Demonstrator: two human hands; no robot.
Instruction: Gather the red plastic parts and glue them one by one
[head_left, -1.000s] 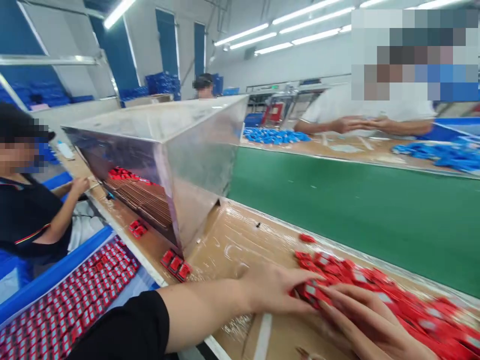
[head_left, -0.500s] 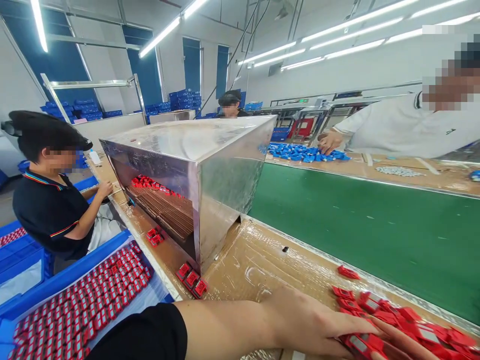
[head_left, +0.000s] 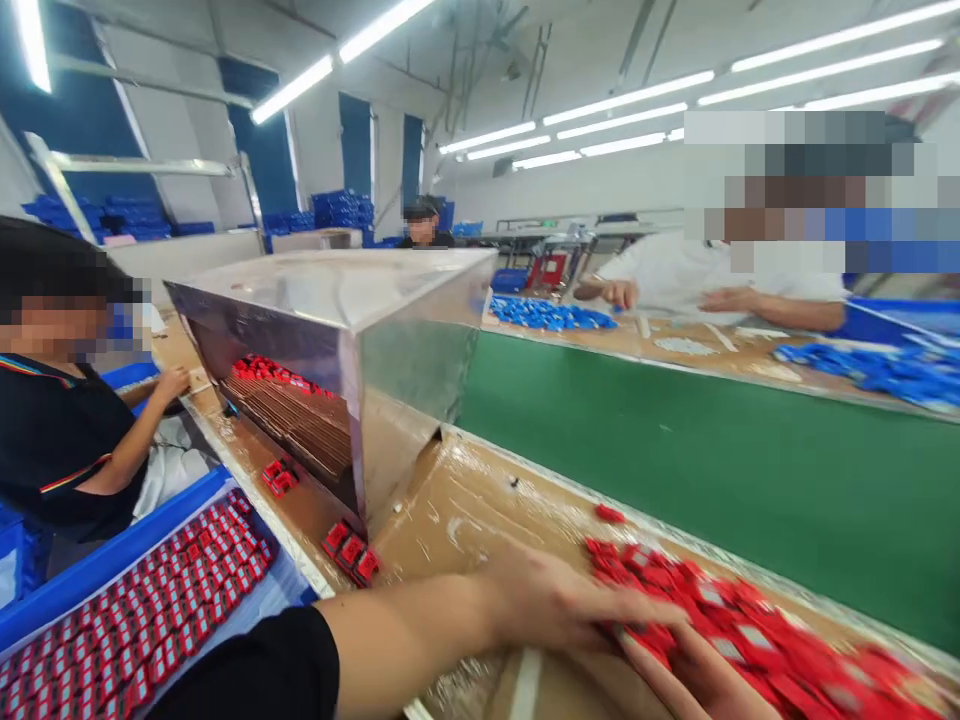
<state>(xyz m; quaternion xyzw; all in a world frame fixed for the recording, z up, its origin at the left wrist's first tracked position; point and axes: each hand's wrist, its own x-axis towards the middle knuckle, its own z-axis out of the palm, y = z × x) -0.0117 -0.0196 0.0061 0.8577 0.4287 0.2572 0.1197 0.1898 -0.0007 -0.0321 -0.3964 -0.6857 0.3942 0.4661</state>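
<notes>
**Two hands on a heap of red parts beside a conveyor**

A heap of small red parts (head_left: 720,620) lies on the wrapped cardboard worktop (head_left: 465,510), at the lower right of the view and just beside the green belt (head_left: 675,440). The left hand (head_left: 562,600) lies flat on the near edge of the heap, fingers stretched out and spread over the parts, pinching nothing. The right hand (head_left: 690,675) comes in from the bottom edge, partly cut off by the frame; its fingers lie extended against the same edge of the heap, just beneath the left fingertips, and it appears loose rather than closed on any part. One stray red part (head_left: 609,514) sits alone on the worktop, apart from the heap and close to the belt.

To the left of the hands stands a metal box (head_left: 352,330) with an open side, through which more red parts on a slatted surface can be seen. Three red parts (head_left: 351,552) lie in a row at its near corner, and a pair (head_left: 279,477) farther along its foot. Below the worktop edge, a blue tray (head_left: 142,615) holds red parts in rows.

A seated person in a dark shirt (head_left: 52,440) works at the left. Across the belt, a person in a white shirt (head_left: 675,280) has both hands near a pile of blue parts (head_left: 547,315); further blue parts (head_left: 885,365) lie at the right. A third person (head_left: 421,222) is well behind the box.
</notes>
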